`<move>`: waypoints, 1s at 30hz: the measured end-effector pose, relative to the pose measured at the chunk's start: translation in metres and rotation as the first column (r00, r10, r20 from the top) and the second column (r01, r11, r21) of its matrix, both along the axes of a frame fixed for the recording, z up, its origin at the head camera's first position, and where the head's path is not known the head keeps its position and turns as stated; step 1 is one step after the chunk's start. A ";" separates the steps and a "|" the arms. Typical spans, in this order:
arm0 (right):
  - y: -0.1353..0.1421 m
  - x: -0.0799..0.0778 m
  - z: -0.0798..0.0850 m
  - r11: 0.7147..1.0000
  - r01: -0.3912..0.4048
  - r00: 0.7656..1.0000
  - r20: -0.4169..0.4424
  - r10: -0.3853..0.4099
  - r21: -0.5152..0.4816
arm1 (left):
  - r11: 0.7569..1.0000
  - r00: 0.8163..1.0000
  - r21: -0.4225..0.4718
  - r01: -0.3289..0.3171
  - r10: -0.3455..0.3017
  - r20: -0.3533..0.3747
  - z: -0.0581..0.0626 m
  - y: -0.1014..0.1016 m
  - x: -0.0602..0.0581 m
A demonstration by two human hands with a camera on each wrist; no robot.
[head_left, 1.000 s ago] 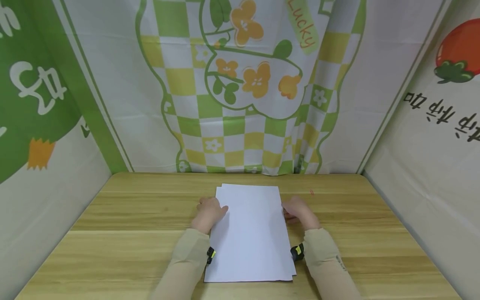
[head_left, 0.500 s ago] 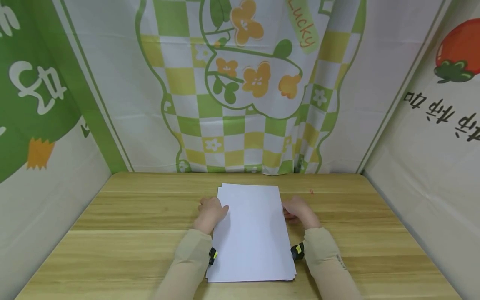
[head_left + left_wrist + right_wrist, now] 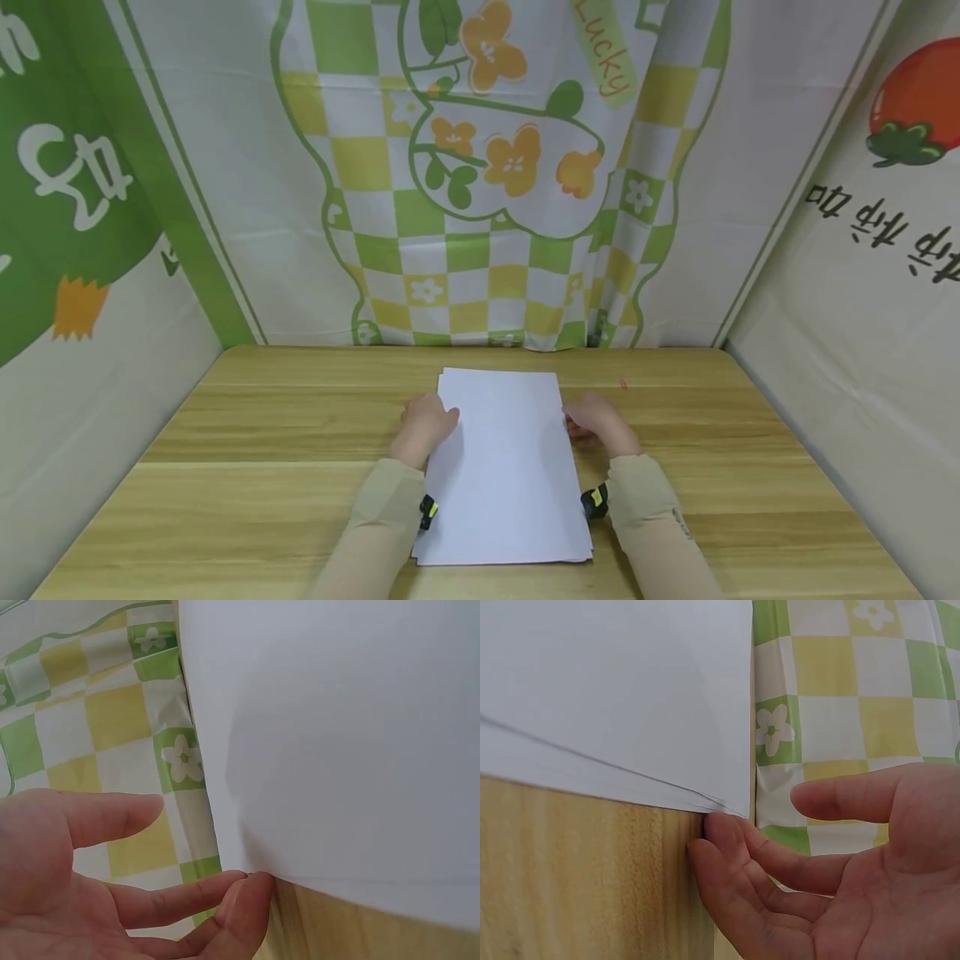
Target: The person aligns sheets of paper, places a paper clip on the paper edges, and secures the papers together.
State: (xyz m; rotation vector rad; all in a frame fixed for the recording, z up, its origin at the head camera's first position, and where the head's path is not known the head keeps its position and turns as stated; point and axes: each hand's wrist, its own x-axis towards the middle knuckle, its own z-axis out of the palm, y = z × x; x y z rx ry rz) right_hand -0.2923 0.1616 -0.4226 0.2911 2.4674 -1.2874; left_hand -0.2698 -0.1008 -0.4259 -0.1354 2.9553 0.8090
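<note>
A stack of white paper sheets [image 3: 506, 479] lies lengthwise on the table, its edges slightly uneven at the upper left and lower corners. At its left side is my left hand [image 3: 424, 423]; in the left wrist view, the fingertips [image 3: 251, 889] touch the paper's edge while the thumb stays apart from it. On the opposite side is my right hand [image 3: 600, 421]. The right wrist view has its fingertips [image 3: 724, 832] against the sheets' edge, thumb raised away. A thin gap shows between layers of the paper [image 3: 622, 690] there.
The wooden table [image 3: 285, 425] extends to both sides of the paper. A checked, flowered curtain [image 3: 465, 275] hangs behind its far edge, with printed cloth walls at left and right. A small red mark [image 3: 623, 384] lies beyond the right hand.
My left hand has shifted slightly right, and sheets on the left side have slid right with it, so the stack's edges line up more closely. The right hand has stayed nearly still.
</note>
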 end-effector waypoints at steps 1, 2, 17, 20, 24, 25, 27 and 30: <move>0.000 0.000 0.000 1.000 0.000 1.000 -0.001 0.000 -0.003 | 1.000 1.000 0.000 0.000 0.000 -0.001 0.000 0.000 0.000; 0.000 0.001 0.000 1.000 0.003 1.000 -0.002 -0.003 -0.006 | 1.000 1.000 0.003 -0.001 0.001 0.000 0.000 0.001 0.000; 0.000 0.001 0.002 1.000 -0.001 1.000 0.013 0.001 -0.022 | 0.999 0.999 0.016 -0.031 0.030 0.022 -0.002 0.005 -0.005; 0.001 0.000 0.002 1.000 -0.010 1.000 0.010 0.010 -0.014 | 0.999 0.999 0.015 -0.030 0.030 0.021 -0.002 0.005 -0.005; 0.000 -0.001 0.002 1.000 -0.012 1.000 0.010 0.012 -0.007 | 0.999 0.999 0.024 -0.046 0.045 0.027 -0.001 0.006 -0.004; 0.000 -0.001 0.002 1.000 -0.012 1.000 0.010 0.012 -0.009 | 0.998 0.998 0.028 -0.049 0.049 0.030 -0.001 0.006 -0.004; 0.000 -0.001 0.001 1.000 -0.010 1.000 0.011 0.010 -0.013 | 0.998 0.998 0.033 -0.055 0.053 0.035 0.000 0.007 -0.004; 0.001 -0.001 0.000 1.000 -0.006 1.000 0.019 0.007 -0.020 | 0.999 0.998 0.023 -0.046 0.045 0.037 0.001 0.007 -0.003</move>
